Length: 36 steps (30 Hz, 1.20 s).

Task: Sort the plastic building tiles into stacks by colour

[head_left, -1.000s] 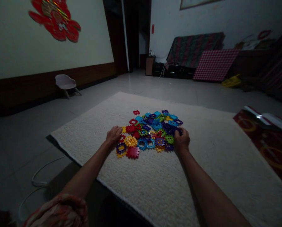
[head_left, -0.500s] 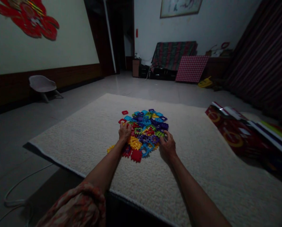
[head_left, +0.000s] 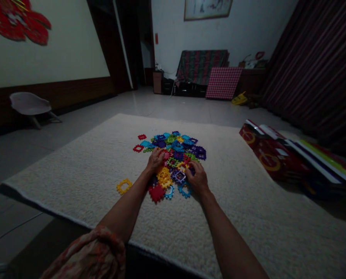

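A heap of flat plastic building pieces with toothed edges, in red, yellow, blue, purple and green, lies before me on a pale rug [head_left: 91,162]. My left hand [head_left: 155,161] is at the heap's left side, fingers curled down among the pieces, beside a yellow piece [head_left: 164,176]. On the right, my right hand [head_left: 197,177] has bent fingers against the heap, near a purple piece [head_left: 201,152]. Whatever the fingertips grip is hidden. A red square piece [head_left: 156,193] lies at the near edge. One yellow frame piece [head_left: 119,187] lies apart, left of my left forearm.
Red boxes [head_left: 264,155] and flat, brightly coloured items lie along the rug's right side. A small pale chair [head_left: 30,104] stands at the left wall. Farther back are a cloth-covered object [head_left: 202,66], a red checked panel [head_left: 223,82] and a yellow object [head_left: 239,99].
The view has turned slightly right. My right hand has moved inward against the heap, my left hand a little deeper among the pieces. Several near pieces have shifted, and the yellow frame now lies fully visible.
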### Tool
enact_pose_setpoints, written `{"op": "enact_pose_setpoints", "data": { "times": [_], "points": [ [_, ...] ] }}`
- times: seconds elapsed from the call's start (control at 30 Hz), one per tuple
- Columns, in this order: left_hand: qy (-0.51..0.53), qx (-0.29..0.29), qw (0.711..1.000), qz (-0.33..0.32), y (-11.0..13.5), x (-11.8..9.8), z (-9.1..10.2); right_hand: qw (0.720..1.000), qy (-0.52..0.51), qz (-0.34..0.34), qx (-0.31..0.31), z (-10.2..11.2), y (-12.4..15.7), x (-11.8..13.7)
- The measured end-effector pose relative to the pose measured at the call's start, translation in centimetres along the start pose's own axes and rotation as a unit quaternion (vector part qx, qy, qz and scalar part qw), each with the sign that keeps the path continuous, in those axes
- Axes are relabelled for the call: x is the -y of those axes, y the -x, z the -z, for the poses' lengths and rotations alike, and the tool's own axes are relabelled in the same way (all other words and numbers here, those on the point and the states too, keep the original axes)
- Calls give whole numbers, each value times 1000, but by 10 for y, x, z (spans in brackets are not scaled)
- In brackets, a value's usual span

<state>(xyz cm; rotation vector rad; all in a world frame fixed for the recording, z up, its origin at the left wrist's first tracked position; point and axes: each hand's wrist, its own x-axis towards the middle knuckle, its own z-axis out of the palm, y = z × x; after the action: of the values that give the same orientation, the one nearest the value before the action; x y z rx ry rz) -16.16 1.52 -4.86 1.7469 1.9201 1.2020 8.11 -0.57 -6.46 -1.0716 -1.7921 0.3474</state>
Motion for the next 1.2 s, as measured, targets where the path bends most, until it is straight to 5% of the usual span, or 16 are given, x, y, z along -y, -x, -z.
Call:
{"op": "enact_pose_setpoints", "data": {
  "times": [0.8, 0.93, 1.2],
  "points": [
    [-22, 9, 999, -24, -1, 5, 7, 998, -34, -37, -32, 0, -10, -3],
    [3, 15, 999, -40, -1, 1, 15, 996, -52, -52, -46, 4, -10, 1],
    [-5, -11, 998, -63, 15, 6, 56, 998, 14, 34, 48, 3, -6, 3]
  ]
}}
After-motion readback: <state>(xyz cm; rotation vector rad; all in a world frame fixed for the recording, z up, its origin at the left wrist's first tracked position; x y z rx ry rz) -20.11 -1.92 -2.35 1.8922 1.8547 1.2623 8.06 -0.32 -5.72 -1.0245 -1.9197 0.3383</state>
